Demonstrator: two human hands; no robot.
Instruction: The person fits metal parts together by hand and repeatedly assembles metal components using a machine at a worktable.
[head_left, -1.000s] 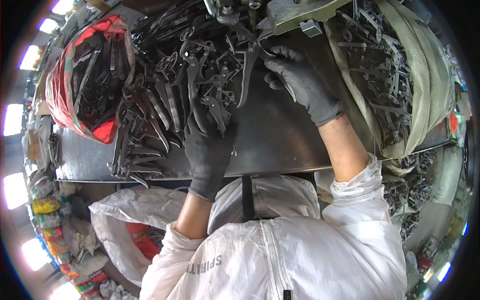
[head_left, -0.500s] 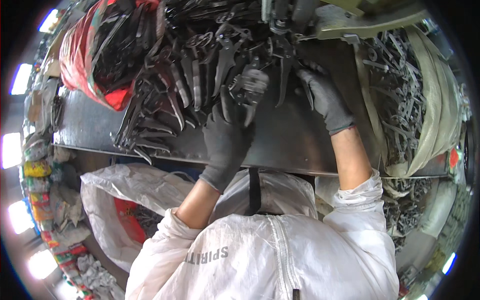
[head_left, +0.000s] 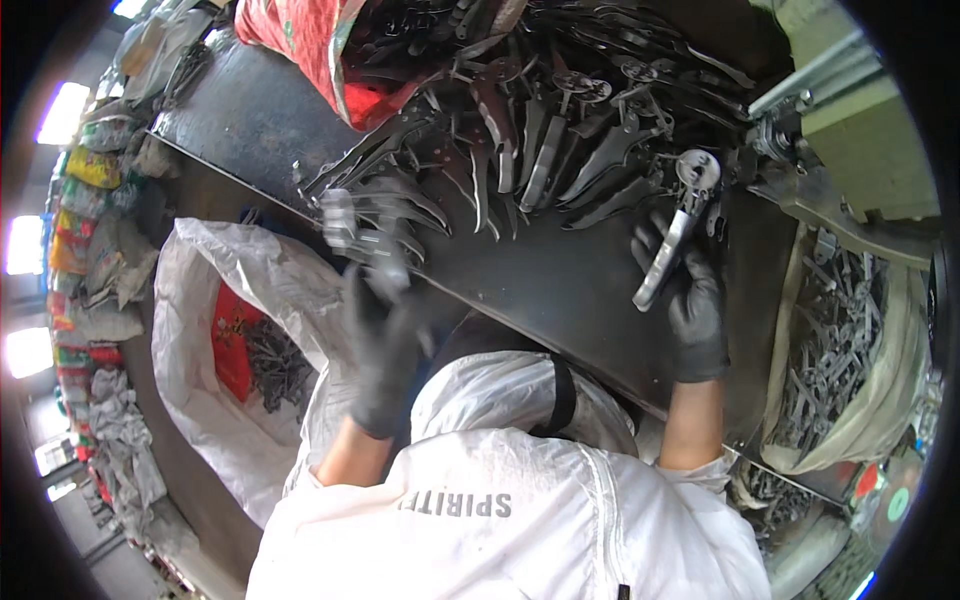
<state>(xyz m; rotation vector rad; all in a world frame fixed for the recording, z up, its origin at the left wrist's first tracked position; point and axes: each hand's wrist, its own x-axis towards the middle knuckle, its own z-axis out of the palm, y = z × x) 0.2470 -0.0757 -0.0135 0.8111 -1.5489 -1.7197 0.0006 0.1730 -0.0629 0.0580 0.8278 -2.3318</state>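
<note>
— Look at the right hand (head_left: pixel 697 305) first: the gloved fingers are pressed around a pale metal handle piece (head_left: pixel 668 248), the round head of it up near the machine. A second ago that hand was only reaching into the pile.

— And the left hand (head_left: pixel 382 345)?

— It has come back off the desk (head_left: pixel 560 290) toward the body, over the desk's near edge. It is blurred, so I cannot tell whether its fingers are closed; a greyish smear of metal parts (head_left: pixel 362 235) sits just above its fingertips, and whether the hand is holding them I cannot tell either. Earlier it lay flat on the dark sheet, fingers among the blades.

— Where is the pile now?

— The heap of dark curved blades (head_left: pixel 520 150) fans across the far half of the desk, between the two hands and beyond them. The whole view has swung; the heap sits higher and more to the left than half a second ago.

— What else is around?

— A red sack (head_left: pixel 320 45) at the far left corner of the desk, an open white bag (head_left: pixel 225 300) with more dark parts just beside the left hand, and a pale sack of metal pieces (head_left: pixel 840 350) to the right of the right arm.
</note>
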